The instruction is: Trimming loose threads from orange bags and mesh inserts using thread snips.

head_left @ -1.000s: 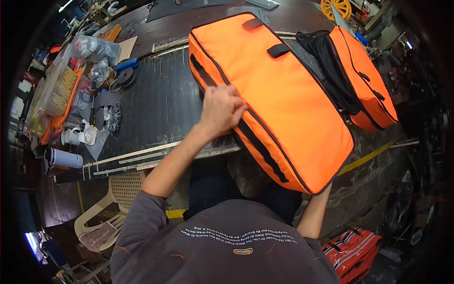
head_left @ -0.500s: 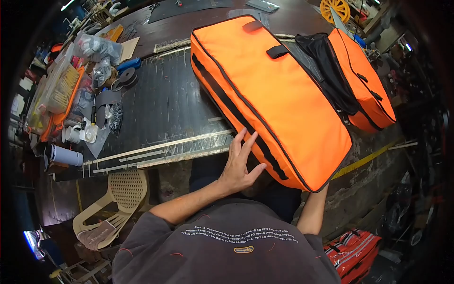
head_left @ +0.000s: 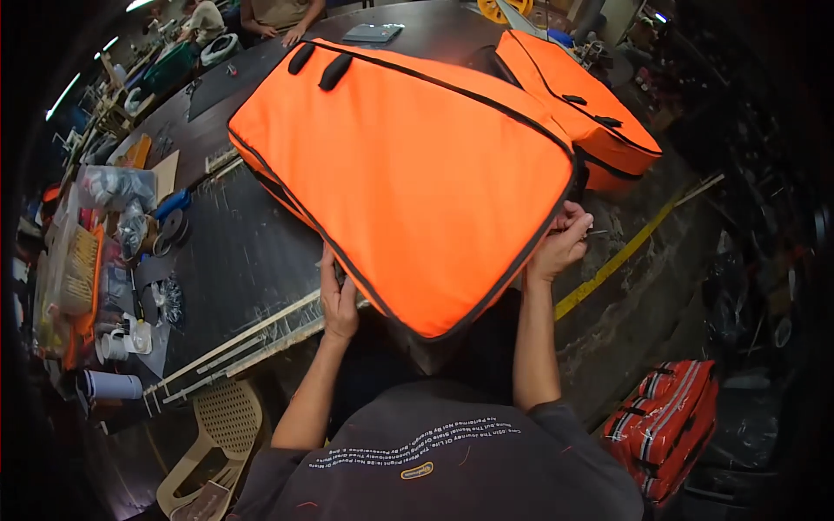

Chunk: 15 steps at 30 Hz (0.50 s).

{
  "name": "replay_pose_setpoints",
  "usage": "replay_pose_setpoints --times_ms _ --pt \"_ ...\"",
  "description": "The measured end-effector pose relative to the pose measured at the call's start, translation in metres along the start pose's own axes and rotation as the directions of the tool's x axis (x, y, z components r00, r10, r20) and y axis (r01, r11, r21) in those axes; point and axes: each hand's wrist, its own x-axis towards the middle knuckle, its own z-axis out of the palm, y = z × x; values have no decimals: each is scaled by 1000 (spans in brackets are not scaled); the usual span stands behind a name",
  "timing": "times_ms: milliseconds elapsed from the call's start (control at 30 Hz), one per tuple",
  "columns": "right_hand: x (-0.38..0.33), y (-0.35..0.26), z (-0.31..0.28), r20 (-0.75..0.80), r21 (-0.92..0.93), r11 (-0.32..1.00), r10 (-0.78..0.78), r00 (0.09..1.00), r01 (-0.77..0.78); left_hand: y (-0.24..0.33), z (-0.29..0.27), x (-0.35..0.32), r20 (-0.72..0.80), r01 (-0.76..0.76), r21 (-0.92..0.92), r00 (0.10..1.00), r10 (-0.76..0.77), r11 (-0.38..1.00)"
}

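A large bright orange bag (head_left: pixel 408 174) with black piping and two black tabs lies tilted over the table edge, its near corner toward my body. My left hand (head_left: pixel 339 300) holds its lower left side, fingers partly hidden behind the edge. Along the near right edge, my right hand (head_left: pixel 560 245) is closed with fingers curled. A thin, shiny tip sticks out beside those fingers; what it belongs to is unclear. Behind the bag, to the right, lies a second orange bag (head_left: pixel 578 95) with black zipper pulls.
Clear bins, a roll of dark strap (head_left: pixel 174 227) and a white mug (head_left: pixel 111 346) crowd the dark table's (head_left: pixel 234 260) left side. A beige plastic chair (head_left: pixel 228 417) stands below. On the right floor rests a red bag (head_left: pixel 665 425). Another person's hand (head_left: pixel 295 35) is across the table.
The large orange bag has turned counterclockwise, its far end swinging left. My left hand has moved left and down along its side; my right hand has come into view at its right edge.
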Motion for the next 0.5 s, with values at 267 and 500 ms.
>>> replay_pose_setpoints --times_ms 267,500 --pt "-48 5 54 330 -147 848 -442 834 509 74 -27 4 -402 26 -205 909 -109 978" --pt "-78 -46 80 537 -153 875 -317 782 460 145 -56 25 -44 -469 325 860 509 821"
